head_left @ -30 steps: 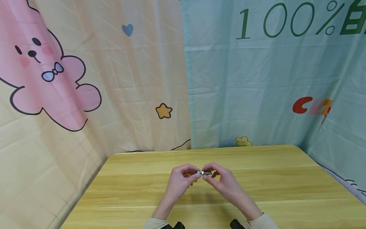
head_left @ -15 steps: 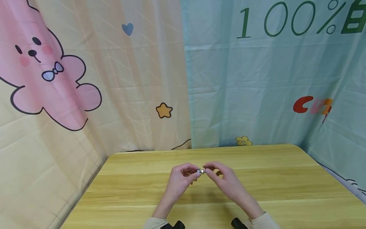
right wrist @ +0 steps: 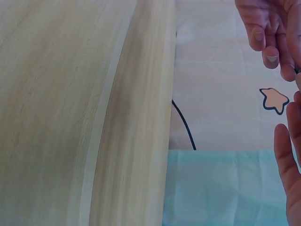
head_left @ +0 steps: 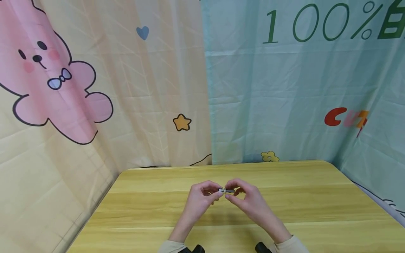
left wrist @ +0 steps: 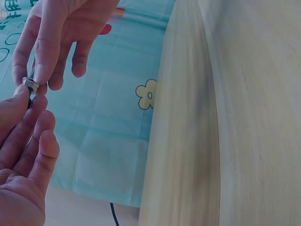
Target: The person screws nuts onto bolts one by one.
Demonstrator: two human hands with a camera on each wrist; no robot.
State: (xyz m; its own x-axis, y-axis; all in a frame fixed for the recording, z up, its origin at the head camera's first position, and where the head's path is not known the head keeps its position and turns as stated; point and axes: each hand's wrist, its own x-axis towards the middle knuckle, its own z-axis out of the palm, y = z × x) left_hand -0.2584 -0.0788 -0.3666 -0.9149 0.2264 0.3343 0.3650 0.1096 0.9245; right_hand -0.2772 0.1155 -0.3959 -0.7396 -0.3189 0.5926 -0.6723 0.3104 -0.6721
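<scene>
A small metal bolt (head_left: 231,191) lies level between both hands above the table, its threaded end toward the right. My left hand (head_left: 198,199) pinches the bolt's left end between thumb and fingers. On the bolt sits a silvery hex nut (left wrist: 30,85), seen best in the left wrist view. My right hand (head_left: 250,202) has its thumb and index finger curled round the nut from two sides, the threaded end reaching between them. Fingers hide most of the bolt in the left wrist view, and nearly all of it in the right wrist view.
Beneath the hands stretches a wooden table (head_left: 152,207). A beige curtain (head_left: 152,88) and a blue-green curtain (head_left: 269,95) hang behind it. Black devices sit at both wrists near the lower edge of the head view.
Half a second ago the right thumb lay forward across the threaded end; now it has drawn back and down, and that end shows again. The left hand's hold looks unchanged.
</scene>
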